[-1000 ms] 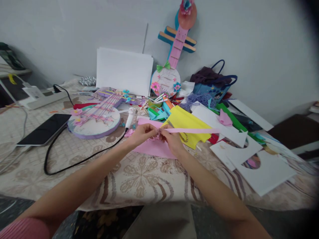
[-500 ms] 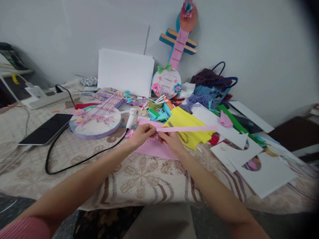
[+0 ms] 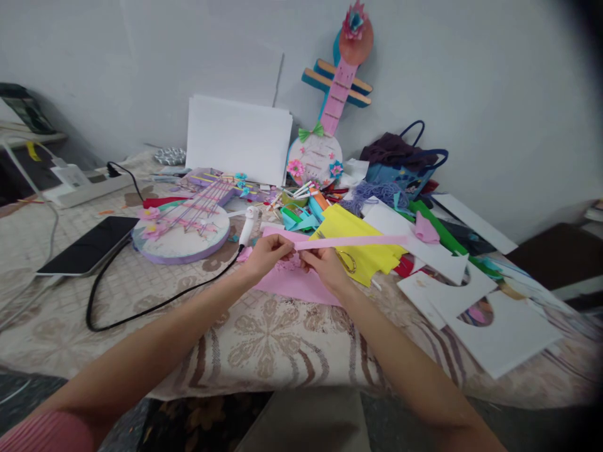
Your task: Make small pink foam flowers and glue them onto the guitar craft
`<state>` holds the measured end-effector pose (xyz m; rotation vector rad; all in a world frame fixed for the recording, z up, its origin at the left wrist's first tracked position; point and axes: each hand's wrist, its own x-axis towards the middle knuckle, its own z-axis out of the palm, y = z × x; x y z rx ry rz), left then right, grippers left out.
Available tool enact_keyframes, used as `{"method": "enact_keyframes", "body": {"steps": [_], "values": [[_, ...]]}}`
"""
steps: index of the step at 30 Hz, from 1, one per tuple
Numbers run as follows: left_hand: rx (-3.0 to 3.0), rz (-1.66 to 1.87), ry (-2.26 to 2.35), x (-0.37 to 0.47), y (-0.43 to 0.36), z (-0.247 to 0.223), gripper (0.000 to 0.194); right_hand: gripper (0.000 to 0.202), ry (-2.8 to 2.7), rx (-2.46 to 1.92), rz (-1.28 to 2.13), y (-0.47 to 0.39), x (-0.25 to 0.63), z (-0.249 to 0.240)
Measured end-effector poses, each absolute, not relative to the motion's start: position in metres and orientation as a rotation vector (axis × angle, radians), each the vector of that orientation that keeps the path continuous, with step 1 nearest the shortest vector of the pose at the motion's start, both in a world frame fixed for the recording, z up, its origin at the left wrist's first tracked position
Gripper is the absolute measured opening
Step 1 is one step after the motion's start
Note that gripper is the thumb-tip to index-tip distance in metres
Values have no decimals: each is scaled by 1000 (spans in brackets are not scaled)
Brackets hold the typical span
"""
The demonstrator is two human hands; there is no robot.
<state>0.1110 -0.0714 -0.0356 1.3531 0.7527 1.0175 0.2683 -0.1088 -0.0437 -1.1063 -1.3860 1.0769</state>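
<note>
Both hands (image 3: 296,260) together, fingers pinched

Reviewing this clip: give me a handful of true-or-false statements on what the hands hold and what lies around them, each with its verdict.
1. Both hands pinch a pink paper strip. True.
2. The left hand grips the scissors. False: the scissors lie on the yellow paper.
3. A dark tablet lies left of the round guitar craft. True.
4. The right hand rests on the white board. False: the white board leans against the wall.
</note>
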Motion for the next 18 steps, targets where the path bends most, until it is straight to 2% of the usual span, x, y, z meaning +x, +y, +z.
{"method": "enact_keyframes", "body": {"steps": [4, 8, 13, 18], "values": [[1230, 1016, 755, 110, -69, -36, 24, 20, -1625, -1338, 880, -105, 291, -31], [1084, 1044, 742, 109, -66, -37, 25, 14, -1859, -1784, 175, -103, 329, -14], [975, 1094, 747, 108, -66, -35, 27, 22, -1978, -2118, 242, -105, 355, -14], [965, 1099, 747, 108, -68, -31, 28, 29, -1950, -2300, 108, -103, 355, -21]]}}
